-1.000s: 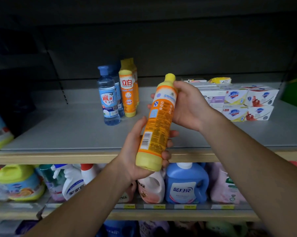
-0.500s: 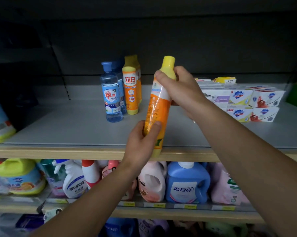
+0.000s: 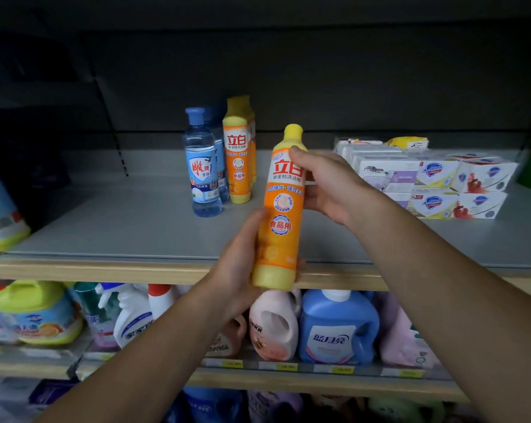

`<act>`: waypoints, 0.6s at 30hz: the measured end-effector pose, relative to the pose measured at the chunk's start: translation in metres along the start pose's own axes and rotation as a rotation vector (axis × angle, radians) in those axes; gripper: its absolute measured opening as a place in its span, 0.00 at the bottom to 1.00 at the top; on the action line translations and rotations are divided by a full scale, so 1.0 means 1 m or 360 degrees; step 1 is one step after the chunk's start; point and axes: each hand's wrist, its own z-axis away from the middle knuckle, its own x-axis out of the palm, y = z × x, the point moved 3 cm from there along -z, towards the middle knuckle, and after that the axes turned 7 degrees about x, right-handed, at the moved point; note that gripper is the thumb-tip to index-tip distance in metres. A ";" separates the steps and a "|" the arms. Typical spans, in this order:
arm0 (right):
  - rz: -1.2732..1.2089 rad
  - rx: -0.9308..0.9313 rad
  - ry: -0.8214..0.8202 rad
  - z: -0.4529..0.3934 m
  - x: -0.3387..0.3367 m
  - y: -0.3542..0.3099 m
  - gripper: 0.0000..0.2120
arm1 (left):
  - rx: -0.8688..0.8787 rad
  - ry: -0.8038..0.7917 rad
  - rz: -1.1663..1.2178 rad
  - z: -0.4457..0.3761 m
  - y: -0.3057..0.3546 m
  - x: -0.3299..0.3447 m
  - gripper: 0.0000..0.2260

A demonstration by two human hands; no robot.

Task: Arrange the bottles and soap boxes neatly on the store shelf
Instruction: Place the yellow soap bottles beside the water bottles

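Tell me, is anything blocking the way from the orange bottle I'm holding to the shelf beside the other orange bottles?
Nothing visible: the shelf is bare between the held orange bottle and the standing ones.

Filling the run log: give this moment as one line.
held: orange dish-soap bottle | left hand at base | right hand at neck | label forward | not shelved

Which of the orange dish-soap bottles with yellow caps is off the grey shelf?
The orange bottle gripped by the left hand and right hand; the other orange bottles stand on the grey shelf.
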 end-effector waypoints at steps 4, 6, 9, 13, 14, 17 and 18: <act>0.0195 -0.0133 0.0165 0.003 0.010 -0.007 0.17 | 0.0466 0.0300 -0.0748 -0.007 0.007 -0.012 0.12; 0.0276 -0.0203 0.0172 0.004 0.016 -0.010 0.17 | 0.0561 0.0282 -0.0784 -0.010 0.009 -0.015 0.12; 0.0385 -0.0329 0.0155 0.006 0.020 -0.015 0.18 | 0.0715 0.0190 -0.0866 -0.017 0.010 -0.021 0.18; 0.0586 -0.0590 0.0172 0.010 0.018 -0.016 0.22 | 0.0908 0.0090 -0.1178 -0.030 0.008 -0.030 0.18; 0.0633 -0.0650 0.0150 0.011 0.019 -0.016 0.22 | 0.0902 0.0085 -0.1251 -0.034 0.007 -0.033 0.18; 0.0736 -0.0738 0.0111 0.009 0.019 -0.014 0.25 | 0.0868 0.0098 -0.1524 -0.043 0.008 -0.043 0.20; 0.0748 -0.0746 0.0108 0.007 0.019 -0.014 0.26 | 0.0850 0.0121 -0.1622 -0.044 0.010 -0.049 0.21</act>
